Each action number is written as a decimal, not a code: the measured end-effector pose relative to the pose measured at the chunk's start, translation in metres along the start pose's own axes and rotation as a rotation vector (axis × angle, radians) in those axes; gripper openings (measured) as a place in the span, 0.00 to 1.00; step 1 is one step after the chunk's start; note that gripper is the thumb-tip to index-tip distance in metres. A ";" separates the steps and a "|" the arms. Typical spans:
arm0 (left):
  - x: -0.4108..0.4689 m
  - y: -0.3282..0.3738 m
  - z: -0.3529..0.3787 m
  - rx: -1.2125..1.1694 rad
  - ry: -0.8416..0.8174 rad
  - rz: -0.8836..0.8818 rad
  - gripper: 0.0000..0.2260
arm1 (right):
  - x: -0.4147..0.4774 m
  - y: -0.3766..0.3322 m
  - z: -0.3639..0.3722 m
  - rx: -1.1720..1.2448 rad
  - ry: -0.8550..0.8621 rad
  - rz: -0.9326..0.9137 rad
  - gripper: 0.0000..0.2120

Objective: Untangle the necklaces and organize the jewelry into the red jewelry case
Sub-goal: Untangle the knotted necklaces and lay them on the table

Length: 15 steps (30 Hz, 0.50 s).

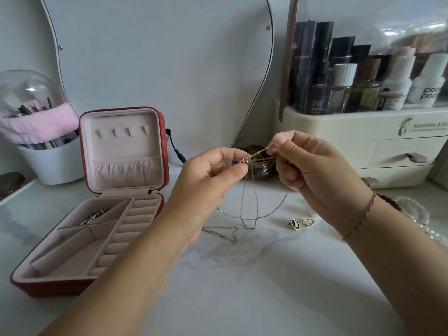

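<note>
Just now our left hand (206, 177) and right hand (312, 170) each pinch the knotted, fine metal necklaces (245, 160) above the marbled surface (242, 299), right of the open, pink-lined red jewelry case (48, 288).

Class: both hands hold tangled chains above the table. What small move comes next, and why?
Probably ease the hands gently apart to loosen the knot: the left hand pinches it, the right hand pinches a chain leading out, and loops hang to the table, so nothing suits the red case yet.
</note>
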<state>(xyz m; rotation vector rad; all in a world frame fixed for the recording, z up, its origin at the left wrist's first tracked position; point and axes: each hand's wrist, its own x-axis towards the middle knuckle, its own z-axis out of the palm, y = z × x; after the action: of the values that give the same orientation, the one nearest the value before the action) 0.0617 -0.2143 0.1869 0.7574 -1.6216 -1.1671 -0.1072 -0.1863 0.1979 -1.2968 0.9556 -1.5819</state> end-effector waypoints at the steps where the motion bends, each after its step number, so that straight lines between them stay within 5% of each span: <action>1: 0.000 0.000 0.000 0.006 0.002 0.007 0.04 | 0.000 0.000 0.000 0.017 -0.015 0.005 0.08; 7: -0.001 0.000 0.002 0.009 0.026 0.018 0.04 | -0.002 -0.001 0.004 0.206 -0.137 0.099 0.08; 15: -0.003 0.006 0.003 -0.053 0.059 -0.019 0.08 | 0.000 0.002 0.002 0.069 -0.014 0.085 0.07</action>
<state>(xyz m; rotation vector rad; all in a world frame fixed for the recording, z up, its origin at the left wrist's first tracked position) 0.0601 -0.2086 0.1914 0.7678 -1.5317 -1.1864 -0.1049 -0.1868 0.1964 -1.2037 0.9274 -1.5255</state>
